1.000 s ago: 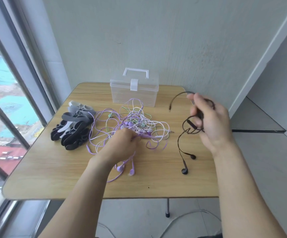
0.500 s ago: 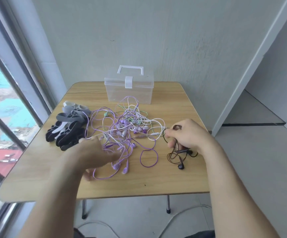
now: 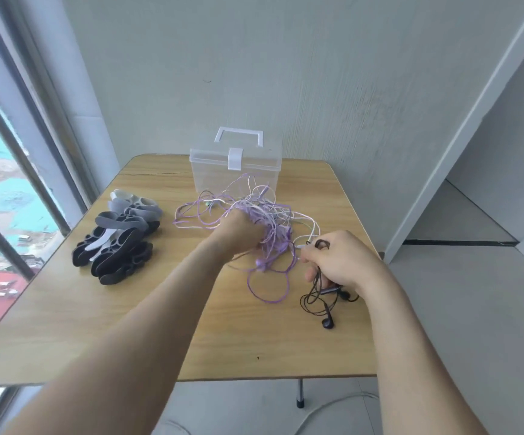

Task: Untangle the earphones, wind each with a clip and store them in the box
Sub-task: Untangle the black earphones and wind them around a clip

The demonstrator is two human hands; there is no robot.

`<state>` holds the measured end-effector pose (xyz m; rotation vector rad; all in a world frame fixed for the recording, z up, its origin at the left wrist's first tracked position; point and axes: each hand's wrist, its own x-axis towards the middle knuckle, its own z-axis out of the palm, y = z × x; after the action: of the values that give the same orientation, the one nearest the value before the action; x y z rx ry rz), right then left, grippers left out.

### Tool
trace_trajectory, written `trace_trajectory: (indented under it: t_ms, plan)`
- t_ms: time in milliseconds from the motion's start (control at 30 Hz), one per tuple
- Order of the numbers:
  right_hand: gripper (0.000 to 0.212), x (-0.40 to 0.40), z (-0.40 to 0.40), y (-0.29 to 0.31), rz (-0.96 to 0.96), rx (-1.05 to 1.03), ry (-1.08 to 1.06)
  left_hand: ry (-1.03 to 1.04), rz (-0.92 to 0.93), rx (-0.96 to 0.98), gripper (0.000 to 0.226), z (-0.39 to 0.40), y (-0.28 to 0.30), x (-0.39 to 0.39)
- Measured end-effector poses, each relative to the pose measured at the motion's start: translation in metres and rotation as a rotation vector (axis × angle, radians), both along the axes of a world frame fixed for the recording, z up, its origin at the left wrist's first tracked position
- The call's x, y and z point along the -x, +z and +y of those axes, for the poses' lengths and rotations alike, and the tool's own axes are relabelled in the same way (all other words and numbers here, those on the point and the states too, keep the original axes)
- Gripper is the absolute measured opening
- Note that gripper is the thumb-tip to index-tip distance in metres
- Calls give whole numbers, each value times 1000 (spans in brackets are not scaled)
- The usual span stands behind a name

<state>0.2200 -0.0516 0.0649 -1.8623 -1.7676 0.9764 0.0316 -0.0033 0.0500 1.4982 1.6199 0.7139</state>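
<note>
So right now the left hand (image 3: pixel 238 232) is bunched into the purple-and-white tangle (image 3: pixel 263 221), fingers curled round a fistful of cords and lifting them a bit off the table (image 3: pixel 66 324). The right hand (image 3: pixel 337 260) sits just to the right of it, fingers curled round the black earphones (image 3: pixel 321 301), which dangle below the palm in loose loops with one bud lying on the wood. Thumb and forefinger also look to be pinching a white cord end (image 3: pixel 303 246) that runs out of the tangle, though it's small, so can't swear to it.

What matters, I'd say: that white cord runs left-to-right between the two hands, so pulling them apart sideways should draw it out. Purple loops hanging off the bundle could snag.

Clips (image 3: pixel 119 237) are piled well off to the left, nearer the left hand. Clear box (image 3: pixel 210 167) sits behind the tangle, lid latched.
</note>
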Motion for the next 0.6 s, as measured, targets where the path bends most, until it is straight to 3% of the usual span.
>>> trace_trajectory:
  t_ms: [67, 133, 267, 367, 400, 467, 567, 600]
  plan:
    - [22, 1, -1, 1, 9, 9, 11, -13, -134, 46, 14, 17, 1, -5]
    - [22, 0, -2, 5, 2, 2, 10, -51, -59, 46, 17, 24, 8, -6]
    - [24, -9, -7, 17, -12, -63, -28, -217, 625, -30, 43, 12, 36, 7]
    - [27, -13, -18, 35, -16, -147, -7, -147, 790, -169, 39, -15, 61, 11]
    - [28, -14, -23, 41, 10, -163, 31, -116, 740, -249, 39, -25, 64, 10]
    - [27, -14, -34, 54, 164, -126, 163, -128, 403, -372, 27, -48, 63, 6]
    - [23, -6, -41, 58, 537, 22, 368, -341, -281, -283, 32, -86, 52, -5]
    - [22, -2, -39, 54, 633, 55, 381, -368, -412, -232, 34, -94, 45, -8]
